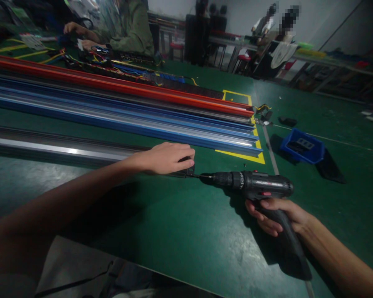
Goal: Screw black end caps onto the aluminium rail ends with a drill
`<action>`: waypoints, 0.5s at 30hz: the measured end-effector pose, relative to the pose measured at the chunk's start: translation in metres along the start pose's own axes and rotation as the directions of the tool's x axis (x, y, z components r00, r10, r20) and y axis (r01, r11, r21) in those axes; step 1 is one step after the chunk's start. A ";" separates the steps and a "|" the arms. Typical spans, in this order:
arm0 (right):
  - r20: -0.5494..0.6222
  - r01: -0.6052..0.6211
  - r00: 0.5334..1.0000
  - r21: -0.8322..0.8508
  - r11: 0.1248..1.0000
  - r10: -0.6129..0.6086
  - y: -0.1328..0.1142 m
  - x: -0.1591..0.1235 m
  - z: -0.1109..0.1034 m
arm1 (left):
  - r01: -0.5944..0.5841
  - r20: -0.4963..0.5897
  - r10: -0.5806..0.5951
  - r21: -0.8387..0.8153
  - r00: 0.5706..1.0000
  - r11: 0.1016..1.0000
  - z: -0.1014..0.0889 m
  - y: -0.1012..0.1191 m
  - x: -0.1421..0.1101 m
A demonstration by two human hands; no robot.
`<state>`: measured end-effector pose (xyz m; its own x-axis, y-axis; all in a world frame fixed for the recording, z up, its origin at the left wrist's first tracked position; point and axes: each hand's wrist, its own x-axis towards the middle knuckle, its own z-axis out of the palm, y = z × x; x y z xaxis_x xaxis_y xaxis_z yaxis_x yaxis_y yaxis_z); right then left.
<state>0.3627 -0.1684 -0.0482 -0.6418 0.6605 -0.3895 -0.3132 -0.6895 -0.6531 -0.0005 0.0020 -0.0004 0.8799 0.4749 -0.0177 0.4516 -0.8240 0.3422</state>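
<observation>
My right hand [276, 215] is wrapped round the grip of a black cordless drill [264, 185], which lies level and points left. Its thin bit reaches to the end of a long dark metal profile [65, 150]; whether the tip touches a screw there is too small to tell. Over that same end, my left hand [170, 159] is closed on the profile, with the fingers curled across its top. A dark end piece [190, 169] shows just beyond the fingers. The profile runs off to the left, under my left forearm.
Several blue profiles [174, 122] and an orange-red profile [143, 88] lie behind, ending near yellow tape [261, 157]. A blue bin [303, 145] with small parts stands right. Across the table [180, 231], a person in a green sleeve [130, 33] works beside loose wires. Other people sit farther back.
</observation>
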 end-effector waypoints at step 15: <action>0.036 0.003 0.999 0.049 0.999 -0.005 0.001 -0.001 -0.001 | 0.000 0.006 -0.001 0.014 1.000 1.000 0.001 0.000 0.000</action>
<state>0.3637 -0.1692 -0.0495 -0.6651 0.6526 -0.3631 -0.3492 -0.7015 -0.6213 -0.0004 0.0021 -0.0014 0.8806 0.4733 -0.0238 0.4540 -0.8280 0.3290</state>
